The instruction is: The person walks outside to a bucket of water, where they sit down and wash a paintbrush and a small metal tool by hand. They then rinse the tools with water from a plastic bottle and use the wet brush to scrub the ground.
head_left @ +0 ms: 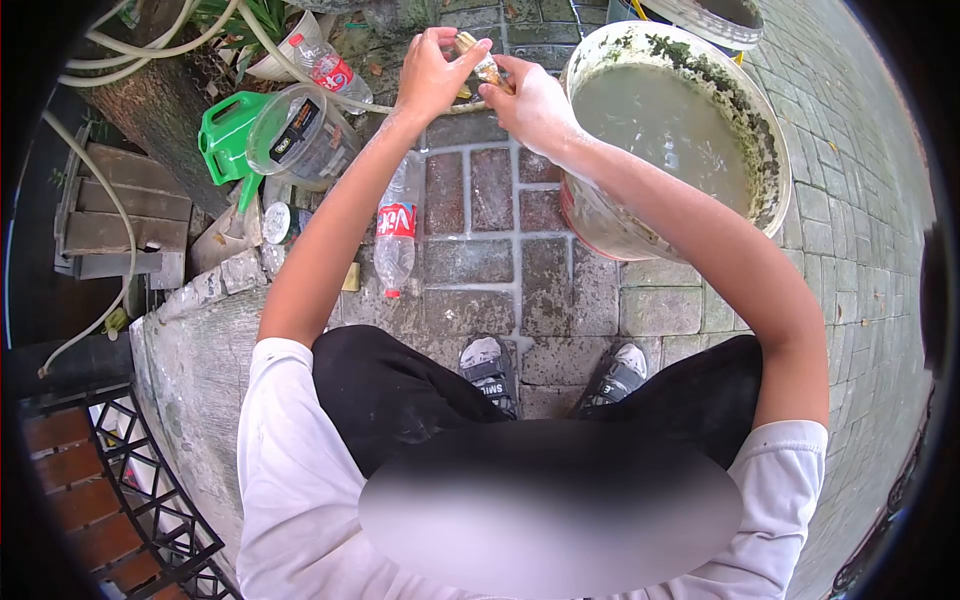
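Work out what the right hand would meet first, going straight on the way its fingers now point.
Most likely the small pale-and-brown object at the fingertips of the right hand, then the left hand just beyond; depth is unclear from this view.

A green watering can (235,142) sits beside a clear tub (325,152), near a tree trunk (160,125).

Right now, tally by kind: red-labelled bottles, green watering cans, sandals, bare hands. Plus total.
Red-labelled bottles: 2
Green watering can: 1
Sandals: 2
Bare hands: 2
Total: 7
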Demonstrator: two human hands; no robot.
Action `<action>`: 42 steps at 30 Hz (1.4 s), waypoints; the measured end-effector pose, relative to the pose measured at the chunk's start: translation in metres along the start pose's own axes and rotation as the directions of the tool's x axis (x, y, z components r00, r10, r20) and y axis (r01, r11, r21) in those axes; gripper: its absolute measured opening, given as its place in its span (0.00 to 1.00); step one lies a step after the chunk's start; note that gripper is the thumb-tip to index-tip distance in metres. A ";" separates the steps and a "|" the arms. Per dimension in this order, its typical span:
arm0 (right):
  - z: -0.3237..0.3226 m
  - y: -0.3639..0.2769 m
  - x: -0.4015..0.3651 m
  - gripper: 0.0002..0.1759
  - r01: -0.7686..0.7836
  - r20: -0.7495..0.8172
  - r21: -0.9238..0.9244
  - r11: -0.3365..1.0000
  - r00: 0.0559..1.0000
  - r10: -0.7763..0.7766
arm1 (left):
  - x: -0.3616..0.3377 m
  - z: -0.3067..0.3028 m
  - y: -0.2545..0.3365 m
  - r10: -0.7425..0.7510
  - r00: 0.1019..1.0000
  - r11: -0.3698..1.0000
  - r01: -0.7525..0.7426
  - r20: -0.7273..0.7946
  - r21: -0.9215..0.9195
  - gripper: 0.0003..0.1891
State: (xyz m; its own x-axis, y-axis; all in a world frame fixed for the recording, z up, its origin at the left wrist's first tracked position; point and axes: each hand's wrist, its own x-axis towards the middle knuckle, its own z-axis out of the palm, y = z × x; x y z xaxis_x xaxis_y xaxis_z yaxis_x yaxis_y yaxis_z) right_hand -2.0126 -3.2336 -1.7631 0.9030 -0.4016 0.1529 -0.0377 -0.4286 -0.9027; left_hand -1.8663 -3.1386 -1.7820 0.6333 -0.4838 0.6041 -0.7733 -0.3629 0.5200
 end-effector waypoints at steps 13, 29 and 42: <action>0.002 0.001 -0.001 0.16 -0.071 0.035 -0.016 0.997 0.997 0.072 | 0.000 -0.015 0.012 -0.100 0.985 0.990 0.085 0.138 0.116 0.33; 0.004 0.005 -0.003 0.14 -0.055 0.082 -0.062 0.997 0.995 0.060 | 0.005 -0.021 -0.007 -0.257 0.862 0.950 0.308 0.438 -0.049 0.32; 0.003 0.004 -0.007 0.16 -0.039 0.149 -0.102 0.994 0.987 0.054 | 0.008 -0.029 -0.004 -0.255 0.763 0.953 0.301 0.594 0.022 0.27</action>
State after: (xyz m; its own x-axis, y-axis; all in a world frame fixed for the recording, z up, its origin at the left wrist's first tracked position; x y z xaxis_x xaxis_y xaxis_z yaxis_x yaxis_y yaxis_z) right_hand -2.0178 -3.2302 -1.7692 0.9534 -0.2986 0.0423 -0.1160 -0.4926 -0.8625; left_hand -1.8570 -3.1178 -1.7612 0.6612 -0.7496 -0.0303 -0.5472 -0.5095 0.6641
